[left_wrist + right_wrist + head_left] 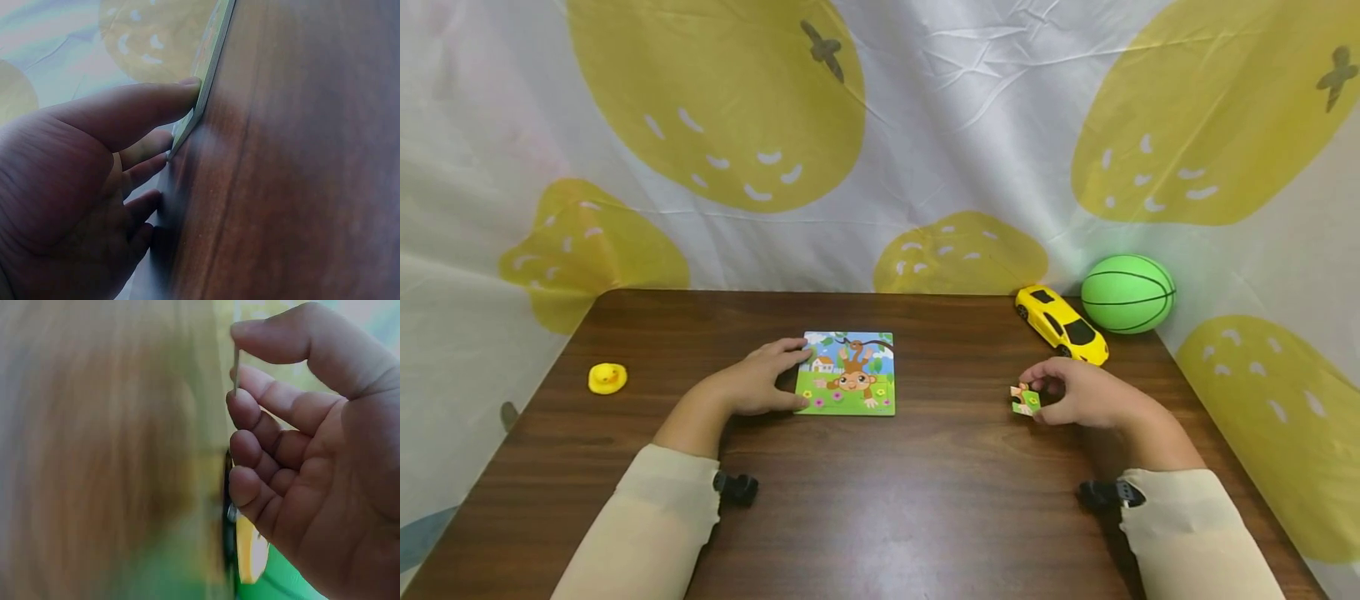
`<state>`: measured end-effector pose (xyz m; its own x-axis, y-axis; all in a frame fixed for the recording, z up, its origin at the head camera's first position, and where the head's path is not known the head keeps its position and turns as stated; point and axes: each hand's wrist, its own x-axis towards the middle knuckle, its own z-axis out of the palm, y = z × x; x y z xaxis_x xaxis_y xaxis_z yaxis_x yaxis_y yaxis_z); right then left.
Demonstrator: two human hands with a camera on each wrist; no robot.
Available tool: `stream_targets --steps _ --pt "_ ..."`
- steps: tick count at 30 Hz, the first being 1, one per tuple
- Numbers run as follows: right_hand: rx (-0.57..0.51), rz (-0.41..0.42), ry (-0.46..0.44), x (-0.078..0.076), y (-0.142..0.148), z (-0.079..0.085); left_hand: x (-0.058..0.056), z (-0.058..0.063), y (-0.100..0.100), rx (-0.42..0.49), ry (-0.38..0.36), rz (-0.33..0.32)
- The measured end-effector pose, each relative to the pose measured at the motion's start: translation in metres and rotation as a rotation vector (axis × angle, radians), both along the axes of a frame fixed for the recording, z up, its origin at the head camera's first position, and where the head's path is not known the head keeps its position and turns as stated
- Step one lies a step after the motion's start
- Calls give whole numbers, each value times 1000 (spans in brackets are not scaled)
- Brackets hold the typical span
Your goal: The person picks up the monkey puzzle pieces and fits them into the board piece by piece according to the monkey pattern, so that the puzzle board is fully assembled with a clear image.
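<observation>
A square picture puzzle [867, 367] with a hanging monkey, a house and flowers lies flat on the brown table. My left hand [760, 379] rests on its left side, the thumb at the near corner and the fingertips toward the far one. In the left wrist view, the thumb [159, 106] touches the puzzle's thin board [215, 59]. To the right, my right hand [1086, 396] pinches a small puzzle piece [1027, 402] with green and brown print between thumb and fingers. The right wrist view shows this piece [236, 365] edge-on, its printed face hidden.
A yellow toy car [1062, 325] stands just beyond my right hand, beside a green ball [1127, 293] at the back right corner. On the far left sits a yellow rubber duck [607, 378]. A lemon-patterned curtain [970, 150] closes off the table's back edge [760, 292].
</observation>
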<state>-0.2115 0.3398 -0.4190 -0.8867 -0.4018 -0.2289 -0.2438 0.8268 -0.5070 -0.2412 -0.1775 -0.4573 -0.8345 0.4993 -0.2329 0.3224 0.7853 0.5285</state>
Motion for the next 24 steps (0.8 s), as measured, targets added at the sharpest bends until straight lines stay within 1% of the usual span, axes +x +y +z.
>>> stream_targets --steps 5,9,16,19,24 --pt "-46 21 34 -6 -31 4 -1 -1 0 1 3 -1" --pt "-60 60 71 -10 -60 1 -1 -2 -1 1 -4 3" --pt "-103 95 31 -18 -103 2 0 -1 0 0 -8 0" --pt "-112 126 22 -21 -122 3 0 -1 0 -1 -2 -6" --pt "-123 175 26 -28 -151 0 -1 -1 0 0 4 -10"
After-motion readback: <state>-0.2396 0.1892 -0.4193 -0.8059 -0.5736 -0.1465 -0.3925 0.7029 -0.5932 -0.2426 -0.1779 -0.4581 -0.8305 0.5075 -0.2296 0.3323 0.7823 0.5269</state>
